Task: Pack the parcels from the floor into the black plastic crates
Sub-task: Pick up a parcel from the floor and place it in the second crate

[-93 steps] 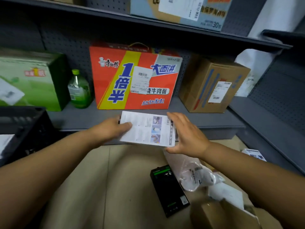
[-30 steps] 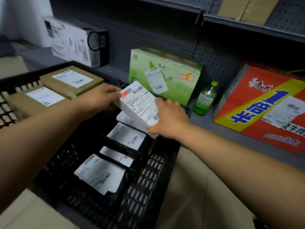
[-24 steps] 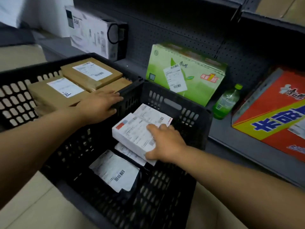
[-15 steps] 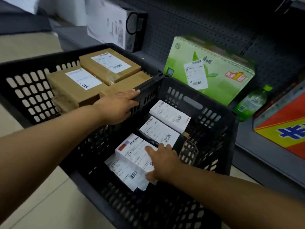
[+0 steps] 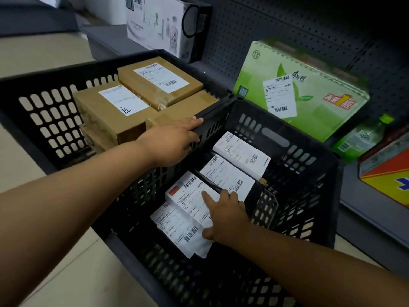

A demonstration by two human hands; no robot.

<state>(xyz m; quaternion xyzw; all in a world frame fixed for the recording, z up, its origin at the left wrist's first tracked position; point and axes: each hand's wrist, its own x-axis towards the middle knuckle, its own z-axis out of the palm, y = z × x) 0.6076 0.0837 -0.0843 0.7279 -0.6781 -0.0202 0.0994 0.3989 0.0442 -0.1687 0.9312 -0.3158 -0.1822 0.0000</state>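
Inside the nearer black crate [image 5: 314,209], low against its floor, the right hand [image 5: 223,216] lies on the white parcel [image 5: 188,196] with the red mark at one corner; the forefinger is stretched flat over the label, the thumb reaches along the near edge, and the other fingers bend over the far long edge, so I judge it to be a light hold more than a push, though how firmly it holds I cannot tell. This parcel rests partly on a lower white parcel [image 5: 177,229] and just beside a dark flat parcel [image 5: 225,176] that carries its own label; further back stands one more white box [image 5: 241,154].

The relation that matters is this: the long axis of the held parcel runs from the far left to the near right, nearly the same way as its neighbours, and the right hand sits at its right end, toward the person; the body of the parcel therefore lies to the left of and beyond the grip. The left hand [image 5: 170,142] is well apart from it; the palm rests over the rim where the two crates meet, fingers straight along the edge, holding nothing, and it seems to steady the crate.

Behind that rim the further black crate [image 5: 44,111] holds brown cartons [image 5: 115,111]. In my judgement the parcel is almost placed; the right hand needs only to let go and lift straight up, since a pull sideways could drag the loose parcel under it.
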